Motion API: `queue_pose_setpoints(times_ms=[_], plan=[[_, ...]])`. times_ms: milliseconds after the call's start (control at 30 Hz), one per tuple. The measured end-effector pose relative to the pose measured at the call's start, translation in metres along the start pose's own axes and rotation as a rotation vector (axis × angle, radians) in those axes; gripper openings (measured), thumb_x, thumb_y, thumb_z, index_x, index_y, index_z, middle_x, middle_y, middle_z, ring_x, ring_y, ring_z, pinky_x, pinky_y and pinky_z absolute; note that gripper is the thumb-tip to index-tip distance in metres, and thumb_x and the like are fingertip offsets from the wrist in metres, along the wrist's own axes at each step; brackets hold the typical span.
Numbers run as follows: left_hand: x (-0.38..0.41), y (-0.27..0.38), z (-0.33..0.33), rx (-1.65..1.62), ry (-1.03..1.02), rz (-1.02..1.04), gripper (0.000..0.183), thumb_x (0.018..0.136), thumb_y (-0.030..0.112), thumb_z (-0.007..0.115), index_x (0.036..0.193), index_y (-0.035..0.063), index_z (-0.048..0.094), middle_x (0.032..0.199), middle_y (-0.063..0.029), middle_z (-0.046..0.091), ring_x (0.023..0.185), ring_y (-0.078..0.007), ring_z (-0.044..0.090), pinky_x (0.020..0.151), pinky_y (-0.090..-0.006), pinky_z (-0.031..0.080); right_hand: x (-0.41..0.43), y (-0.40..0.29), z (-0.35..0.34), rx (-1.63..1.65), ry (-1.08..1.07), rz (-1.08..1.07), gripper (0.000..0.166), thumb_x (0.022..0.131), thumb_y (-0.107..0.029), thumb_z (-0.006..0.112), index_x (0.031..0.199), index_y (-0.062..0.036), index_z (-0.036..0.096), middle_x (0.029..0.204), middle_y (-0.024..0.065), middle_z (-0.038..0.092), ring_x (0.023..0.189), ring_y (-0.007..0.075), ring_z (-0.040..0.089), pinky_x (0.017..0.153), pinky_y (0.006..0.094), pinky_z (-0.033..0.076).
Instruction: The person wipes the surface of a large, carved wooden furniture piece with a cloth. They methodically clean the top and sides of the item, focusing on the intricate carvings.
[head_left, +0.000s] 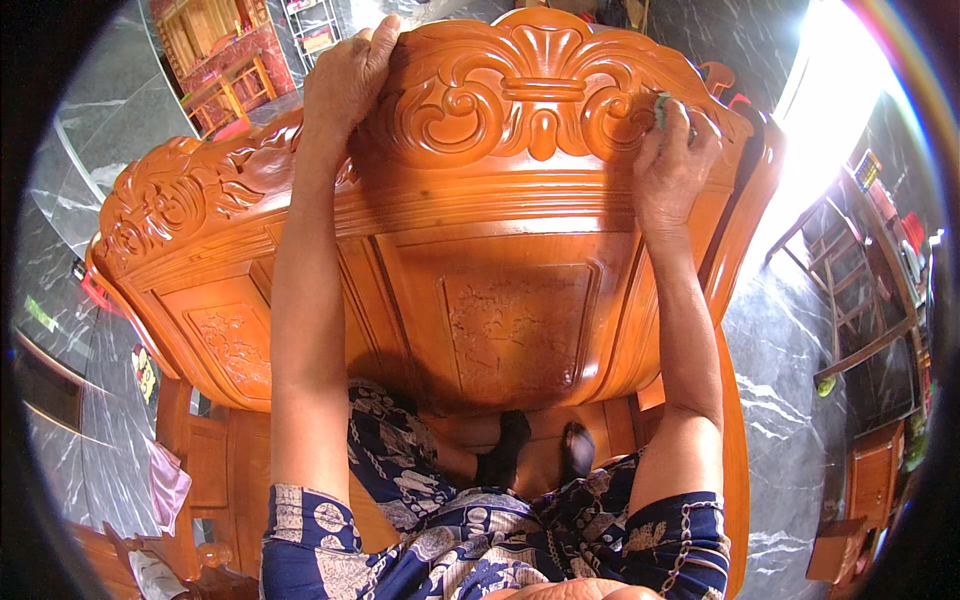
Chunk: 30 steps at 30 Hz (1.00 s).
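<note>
A carved, glossy wooden backrest (502, 300) of a large bench stands before me, with scrolls and a shell shape along its top. My left hand (351, 79) rests over the top edge, left of the shell carving, fingers hooked on the rim. My right hand (675, 161) is at the right scroll, with a greenish cloth or pad (661, 111) pressed between its fingers and the carving. Most of that cloth is hidden by the fingers. Below, a panel with shallow relief carving (517, 330) lies between my forearms.
My feet in dark socks are on the wooden seat (540, 431). A pink cloth (167, 484) hangs at the lower left. Right of the bench are a wooden rack (847, 277) and a small cabinet (876, 469). Red and orange chairs stand beyond the backrest.
</note>
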<state>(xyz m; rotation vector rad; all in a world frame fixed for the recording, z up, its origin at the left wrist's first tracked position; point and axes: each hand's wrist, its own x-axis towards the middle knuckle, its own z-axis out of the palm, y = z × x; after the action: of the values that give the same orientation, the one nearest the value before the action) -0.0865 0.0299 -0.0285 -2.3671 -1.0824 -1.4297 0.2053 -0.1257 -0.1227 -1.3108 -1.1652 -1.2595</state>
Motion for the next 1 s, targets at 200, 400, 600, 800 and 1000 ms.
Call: queue_pose_setpoints(times_ms=[200,400,600,800,1000], plan=[[-0.001,0.001,0.000,0.019,0.015,-0.027,0.071,0.093,0.062,0.027,0.097,0.0012,0.063,0.088,-0.0267,0.064,0.091,-0.0440,0.060,0.080,-0.0490,0.046,0.005,-0.017,0.007,0.021,0.014,-0.010,0.038,0.075,0.000,0.059,0.113,-0.0051,0.056,0.112,0.0181,0.050,0.098,0.0361,0.048,0.084,0.0460,0.043],[0.003,-0.005,0.003,0.018,0.008,0.004,0.071,0.093,0.062,0.026,0.099,0.0018,0.063,0.088,-0.0263,0.064,0.092,-0.0440,0.059,0.080,-0.0492,0.046,0.006,-0.032,0.016,0.019,0.081,-0.117,0.038,0.074,-0.002,0.061,0.111,-0.0069,0.058,0.109,0.0147,0.053,0.093,0.0339,0.052,0.082,0.0452,0.045],[-0.001,-0.001,0.001,-0.005,-0.007,-0.033,0.071,0.093,0.062,0.026,0.102,0.0022,0.063,0.090,-0.0275,0.063,0.092,-0.0452,0.058,0.081,-0.0496,0.045,0.015,-0.016,0.012,0.098,0.111,-0.161,0.040,0.075,0.001,0.062,0.113,-0.0106,0.061,0.114,0.0121,0.054,0.097,0.0327,0.053,0.085,0.0427,0.046],[-0.002,0.003,-0.003,-0.019,-0.019,-0.029,0.069,0.094,0.062,0.026,0.106,0.0042,0.062,0.090,-0.0275,0.063,0.094,-0.0462,0.057,0.081,-0.0498,0.045,0.019,-0.002,0.019,-0.019,0.148,-0.141,0.034,0.077,-0.005,0.063,0.110,-0.0158,0.062,0.116,0.0096,0.054,0.097,0.0305,0.053,0.084,0.0421,0.045],[-0.001,0.000,0.001,-0.023,0.006,-0.024,0.069,0.093,0.062,0.027,0.101,0.0030,0.062,0.090,-0.0270,0.063,0.092,-0.0455,0.058,0.080,-0.0498,0.045,0.008,0.027,0.007,-0.086,0.082,-0.101,0.039,0.077,-0.001,0.062,0.113,-0.0158,0.063,0.113,0.0132,0.055,0.100,0.0317,0.053,0.086,0.0421,0.045]])
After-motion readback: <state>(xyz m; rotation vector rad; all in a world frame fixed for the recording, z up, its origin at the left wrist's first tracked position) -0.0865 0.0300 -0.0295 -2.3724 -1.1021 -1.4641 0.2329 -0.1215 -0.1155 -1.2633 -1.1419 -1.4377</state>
